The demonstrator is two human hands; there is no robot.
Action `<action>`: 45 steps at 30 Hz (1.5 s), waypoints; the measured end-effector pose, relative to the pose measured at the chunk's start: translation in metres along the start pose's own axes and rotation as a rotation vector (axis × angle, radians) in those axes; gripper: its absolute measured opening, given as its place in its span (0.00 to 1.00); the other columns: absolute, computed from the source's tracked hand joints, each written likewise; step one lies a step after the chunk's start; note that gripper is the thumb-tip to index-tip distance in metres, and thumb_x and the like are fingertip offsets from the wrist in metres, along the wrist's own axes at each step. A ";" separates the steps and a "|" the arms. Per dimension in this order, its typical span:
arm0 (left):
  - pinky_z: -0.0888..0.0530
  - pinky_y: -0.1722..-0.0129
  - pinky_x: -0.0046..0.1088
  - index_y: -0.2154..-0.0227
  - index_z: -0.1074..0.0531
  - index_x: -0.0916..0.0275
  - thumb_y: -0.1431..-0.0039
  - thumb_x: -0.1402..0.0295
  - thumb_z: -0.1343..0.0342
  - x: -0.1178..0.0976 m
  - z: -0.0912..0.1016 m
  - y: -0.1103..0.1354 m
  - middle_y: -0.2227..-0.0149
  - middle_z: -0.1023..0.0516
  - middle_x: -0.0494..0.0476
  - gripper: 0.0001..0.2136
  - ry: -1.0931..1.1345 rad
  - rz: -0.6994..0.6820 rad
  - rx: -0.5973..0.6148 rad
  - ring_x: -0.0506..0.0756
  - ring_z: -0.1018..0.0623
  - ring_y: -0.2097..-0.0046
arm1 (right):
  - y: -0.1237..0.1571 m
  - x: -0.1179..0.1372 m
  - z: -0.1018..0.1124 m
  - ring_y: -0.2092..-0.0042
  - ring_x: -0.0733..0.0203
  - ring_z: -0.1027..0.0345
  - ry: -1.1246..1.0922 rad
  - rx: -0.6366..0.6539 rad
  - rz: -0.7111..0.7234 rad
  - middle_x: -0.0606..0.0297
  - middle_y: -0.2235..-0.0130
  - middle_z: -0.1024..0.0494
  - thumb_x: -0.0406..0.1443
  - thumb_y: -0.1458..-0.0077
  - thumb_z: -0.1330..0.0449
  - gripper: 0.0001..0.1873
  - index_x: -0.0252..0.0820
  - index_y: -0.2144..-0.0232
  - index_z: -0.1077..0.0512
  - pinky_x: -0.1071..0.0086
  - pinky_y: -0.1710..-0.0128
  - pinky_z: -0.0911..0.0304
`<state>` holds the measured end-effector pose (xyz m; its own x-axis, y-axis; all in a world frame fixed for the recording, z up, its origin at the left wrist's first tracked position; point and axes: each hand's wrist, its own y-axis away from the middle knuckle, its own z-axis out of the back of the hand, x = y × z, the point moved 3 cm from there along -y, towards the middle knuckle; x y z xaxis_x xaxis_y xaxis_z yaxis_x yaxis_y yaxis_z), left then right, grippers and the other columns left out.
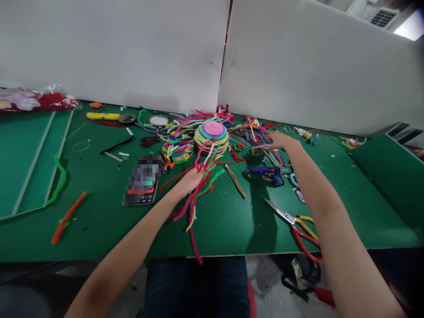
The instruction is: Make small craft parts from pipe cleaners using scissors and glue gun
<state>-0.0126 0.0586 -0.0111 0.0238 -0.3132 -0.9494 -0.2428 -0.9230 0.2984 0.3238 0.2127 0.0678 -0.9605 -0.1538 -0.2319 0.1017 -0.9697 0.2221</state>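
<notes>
My left hand (pixel 194 179) is closed around a loose bunch of fuzzy pipe cleaners (pixel 190 207), red, pink, green and yellow, whose ends hang toward the table's front edge. Just beyond it sits a round, rainbow-striped coiled piece (pixel 212 134) with a pink top. My right hand (pixel 280 140) reaches into a tangled heap of coloured pipe cleaners (pixel 255 132) at the back right. Its fingers point down into the heap and are too small and partly hidden to show any grip. Nearer me lies a blue glue gun (pixel 266 171), below the right hand.
Scissors (pixel 293 218) with red and yellow handles lie under my right forearm. A phone (pixel 143 181) rests left of my left hand. A brown twisted stick (pixel 236 181) lies mid-table. Tape (pixel 126 119) and a yellow tube (pixel 103 116) are at the back left. White panels (pixel 115 53) stand behind.
</notes>
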 end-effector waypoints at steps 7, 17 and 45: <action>0.49 0.77 0.23 0.84 0.41 0.61 0.55 0.61 0.38 -0.019 0.017 0.022 0.82 0.43 0.50 0.16 -0.716 -0.292 -0.287 0.52 0.36 0.76 | 0.060 0.071 0.058 0.58 0.48 0.32 0.065 -0.222 -0.050 0.49 0.59 0.25 0.40 0.46 0.46 0.15 0.39 0.59 0.29 0.59 0.63 0.40; 0.36 0.51 0.40 0.49 0.36 0.61 0.44 0.66 0.49 -0.045 0.004 0.046 0.47 0.33 0.64 0.19 -1.200 -0.679 0.063 0.63 0.34 0.47 | 0.162 0.219 0.009 0.58 0.54 0.30 -0.082 -0.298 0.530 0.54 0.49 0.29 0.41 0.43 0.49 0.20 0.41 0.49 0.36 0.69 0.73 0.44; 0.29 0.61 0.28 0.52 0.29 0.59 0.41 0.59 0.50 -0.041 -0.003 0.039 0.49 0.28 0.60 0.17 0.087 -0.551 0.024 0.55 0.26 0.54 | 0.177 0.176 0.008 0.81 0.67 0.39 -1.381 -0.317 0.201 0.70 0.80 0.28 0.45 0.44 0.46 0.11 0.44 0.71 0.32 0.72 0.80 0.42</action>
<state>-0.0205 0.0351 0.0398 0.2328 0.1964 -0.9525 -0.1938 -0.9504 -0.2434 0.1702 0.0158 0.0741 -0.3817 -0.1649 0.9094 0.1398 -0.9829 -0.1196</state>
